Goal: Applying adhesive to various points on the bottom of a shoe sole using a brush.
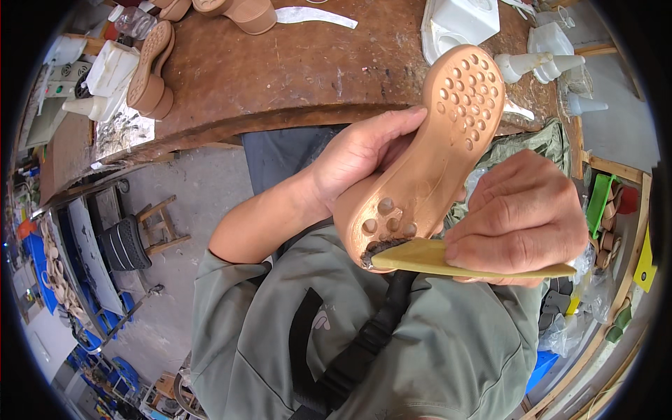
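My left hand (364, 154) is closed around the middle of a tan shoe sole (427, 168), its thumb along the edge. The sole is tilted, with its dimpled forefoot pointing away and its heel toward my body. Pinched in my right hand (521, 217) is a flat brush with a yellow handle (420, 256). Its dark bristles (383, 247) touch the heel end of the sole, beside several round hollows. The fingers of my left hand behind the sole are mostly hidden.
A brown workbench (315, 70) lies ahead. More tan soles (150, 77) stand at its left and far edges. White plastic bottles with nozzles (532, 64) are on the right. At left, a wooden stool (162, 224) stands on the floor near a rack (91, 245).
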`<action>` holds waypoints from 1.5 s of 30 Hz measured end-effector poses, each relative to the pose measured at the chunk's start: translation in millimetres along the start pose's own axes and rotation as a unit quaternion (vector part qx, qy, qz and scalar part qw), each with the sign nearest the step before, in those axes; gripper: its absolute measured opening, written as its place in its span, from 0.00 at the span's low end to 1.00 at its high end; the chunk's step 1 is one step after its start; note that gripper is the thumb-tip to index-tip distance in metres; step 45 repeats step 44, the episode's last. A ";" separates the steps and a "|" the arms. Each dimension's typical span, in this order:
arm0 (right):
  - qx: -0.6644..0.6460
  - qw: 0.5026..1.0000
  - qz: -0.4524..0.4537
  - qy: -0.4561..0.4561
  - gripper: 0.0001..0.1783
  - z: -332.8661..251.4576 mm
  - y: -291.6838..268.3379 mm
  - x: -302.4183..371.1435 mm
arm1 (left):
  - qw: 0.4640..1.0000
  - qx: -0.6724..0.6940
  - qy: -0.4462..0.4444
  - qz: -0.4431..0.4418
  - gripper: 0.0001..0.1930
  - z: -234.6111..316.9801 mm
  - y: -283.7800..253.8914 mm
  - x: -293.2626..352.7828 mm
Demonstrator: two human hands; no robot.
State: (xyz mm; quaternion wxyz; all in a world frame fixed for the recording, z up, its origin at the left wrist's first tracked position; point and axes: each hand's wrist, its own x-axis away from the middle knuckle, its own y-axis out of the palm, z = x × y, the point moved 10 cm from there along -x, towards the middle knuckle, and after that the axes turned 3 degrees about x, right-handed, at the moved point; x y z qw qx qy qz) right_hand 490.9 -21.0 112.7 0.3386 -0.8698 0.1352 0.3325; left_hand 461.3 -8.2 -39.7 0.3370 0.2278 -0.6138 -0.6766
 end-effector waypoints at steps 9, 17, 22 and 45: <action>-0.083 0.991 -0.109 0.000 0.06 10.8 12.2 -12.8 | 0.998 0.033 -0.038 0.045 0.19 -14.9 -4.6 -1.7; -0.141 0.978 -0.152 0.015 0.06 21.7 13.4 -13.1 | 0.998 0.026 -0.061 -0.016 0.18 -15.6 5.5 -4.1; -0.143 0.975 -0.167 0.005 0.07 22.3 2.8 -4.4 | 0.998 -0.011 -0.044 0.036 0.18 -12.4 6.7 -2.9; 0.383 0.881 0.268 0.078 0.10 48.1 -90.2 71.9 | 0.980 -0.168 0.091 0.063 0.35 35.1 -9.9 -0.6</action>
